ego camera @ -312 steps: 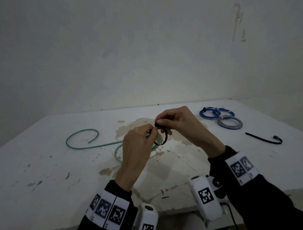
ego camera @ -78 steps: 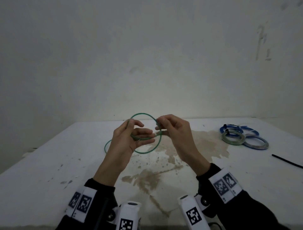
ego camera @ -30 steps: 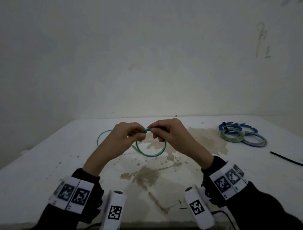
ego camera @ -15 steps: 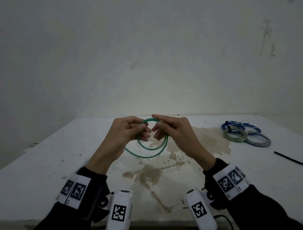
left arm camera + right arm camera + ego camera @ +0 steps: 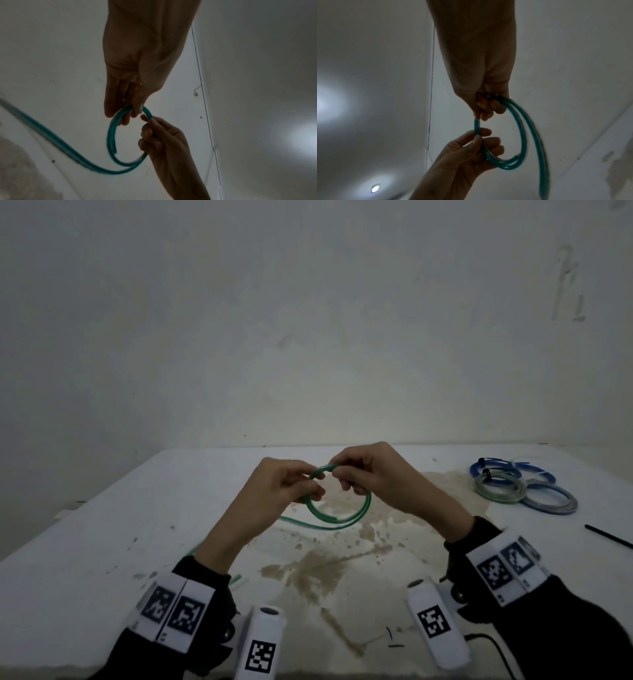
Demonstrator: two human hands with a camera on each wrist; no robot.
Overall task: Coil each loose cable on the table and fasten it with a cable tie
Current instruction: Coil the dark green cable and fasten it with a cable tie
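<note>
1. The left hand (image 5: 279, 487) and right hand (image 5: 371, 474) are raised above the middle of the bench (image 5: 102, 542), each pinching the green cable (image 5: 337, 517) with curled fingers.
2. The cable forms a small double loop between them – its loose tail trails down to the near left.
3. Three finished coils (image 5: 524, 486) lie at the far right.
4. A black cable tie (image 5: 608, 536) lies at the right edge.

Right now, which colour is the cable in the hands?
Green cable; right wrist view shows it best.
</note>
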